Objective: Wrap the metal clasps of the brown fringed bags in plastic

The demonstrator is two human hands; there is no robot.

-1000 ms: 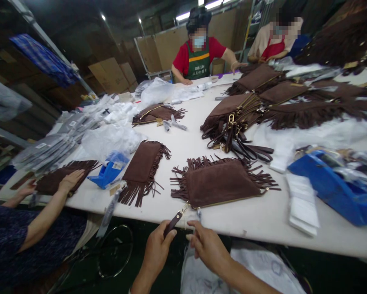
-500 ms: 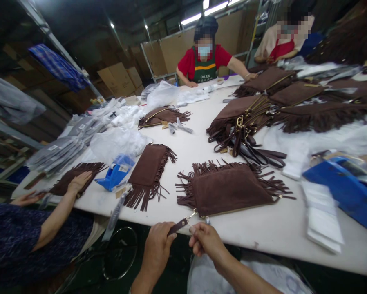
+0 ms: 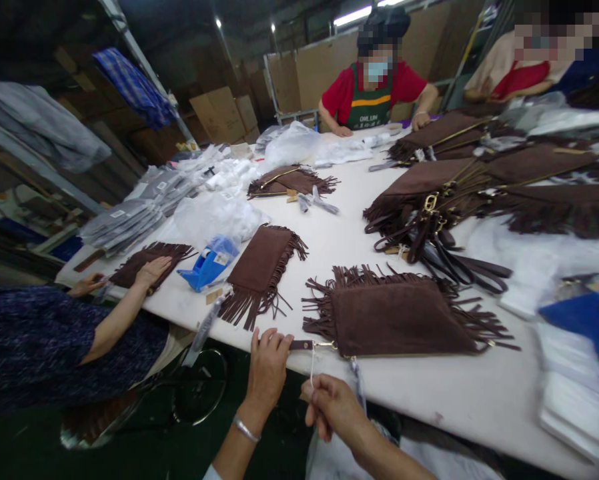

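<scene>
A dark brown fringed suede pouch (image 3: 394,317) lies flat by the table's front edge. From its left corner a short brown wrist strap (image 3: 301,345) runs out on a gold clasp (image 3: 324,345). My left hand (image 3: 268,370) holds this strap against the table edge, its fingers over the strap's far end. My right hand (image 3: 337,403) is closed in a pinch on a white string (image 3: 313,367) that hangs from near the clasp. Something tan, perhaps a tag, shows at its fingertips. A plastic-wrapped piece (image 3: 358,383) hangs from the pouch behind the right hand.
A second fringed pouch (image 3: 262,267) and a blue tape dispenser (image 3: 209,263) lie left. A co-worker's hand (image 3: 153,272) rests on another pouch. Piled pouches with straps (image 3: 429,193) and white packets (image 3: 572,387) are at right. A masked person (image 3: 374,100) sits opposite.
My left hand has moved onto the table edge, and the strap now lies straight and level. My right hand has drawn the string down below the clasp. The view has shifted left.
</scene>
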